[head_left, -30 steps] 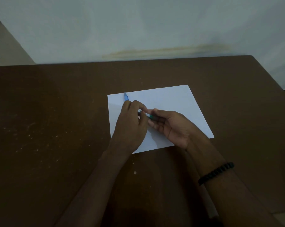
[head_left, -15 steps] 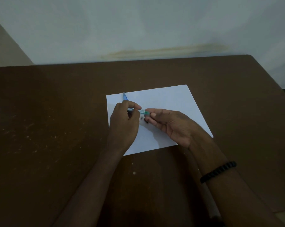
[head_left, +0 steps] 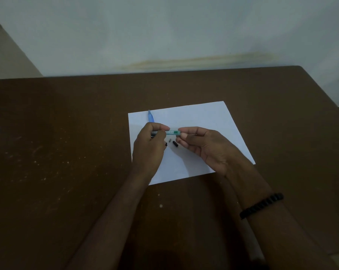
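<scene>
A white sheet of paper (head_left: 201, 117) lies on the brown table (head_left: 67, 152). Above it both hands hold a thin green pen (head_left: 173, 132) level. My left hand (head_left: 148, 147) grips its left end, and my right hand (head_left: 201, 145) pinches its right end between thumb and fingers. A blue pen (head_left: 150, 116) lies on the paper behind my left hand, partly hidden by it. Two small dark pieces (head_left: 173, 142) lie on the paper under the green pen; a third dark bit shows at my left hand's edge.
A pale wall (head_left: 164, 36) stands right behind the table's far edge. The table's right edge runs diagonally at the far right. A black bead bracelet (head_left: 262, 205) sits on my right wrist.
My hands have moved apart along the green pen, so more of it shows. The small dark pieces now lie uncovered on the paper below it.
</scene>
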